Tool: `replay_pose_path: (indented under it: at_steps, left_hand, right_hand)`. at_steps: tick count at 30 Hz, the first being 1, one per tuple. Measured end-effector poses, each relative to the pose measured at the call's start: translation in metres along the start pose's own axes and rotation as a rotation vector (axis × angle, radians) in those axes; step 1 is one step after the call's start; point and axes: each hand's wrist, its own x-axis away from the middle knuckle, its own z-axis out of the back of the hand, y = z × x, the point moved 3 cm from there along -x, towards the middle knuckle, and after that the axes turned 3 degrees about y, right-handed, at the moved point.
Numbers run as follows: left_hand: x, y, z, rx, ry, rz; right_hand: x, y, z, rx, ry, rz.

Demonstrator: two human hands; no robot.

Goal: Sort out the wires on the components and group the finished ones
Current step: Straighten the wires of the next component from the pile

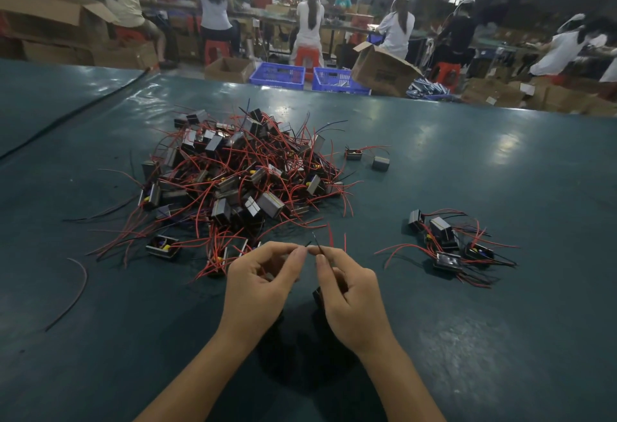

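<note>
With the unsorted pile [233,181] left of centre, the left hand [263,276] and right hand [352,295] at lower centre pinch a thin wire [316,242] of one component [318,295], apparently mid-straightening; next it likely joins the finished group [447,244] at right.

My right grip [350,298] hides most of the component [318,295]; only a dark corner shows under the palm. The dark wire [318,245] that both grips pinch is too thin to trace past my left grip [260,284]. Wires bury the lower pieces of the pile [233,181]. The bottom edge cuts off my forearms, and the workers [213,4] beyond the desk [500,321] are blurred.
</note>
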Motion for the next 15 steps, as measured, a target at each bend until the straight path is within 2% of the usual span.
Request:
replay_pose_path:
  at_steps: [10, 15]
  left_hand:
    - [-0.0007, 0.0041, 0.0017, 0.01, -0.015, -0.007]
    - [-0.002, 0.001, -0.0012, 0.061, -0.077, 0.101]
  right_hand:
    - [0.0017, -0.0049, -0.0015, -0.013, -0.003, 0.048]
    - [0.0021, -0.0034, -0.0004, -0.021, 0.011, 0.065]
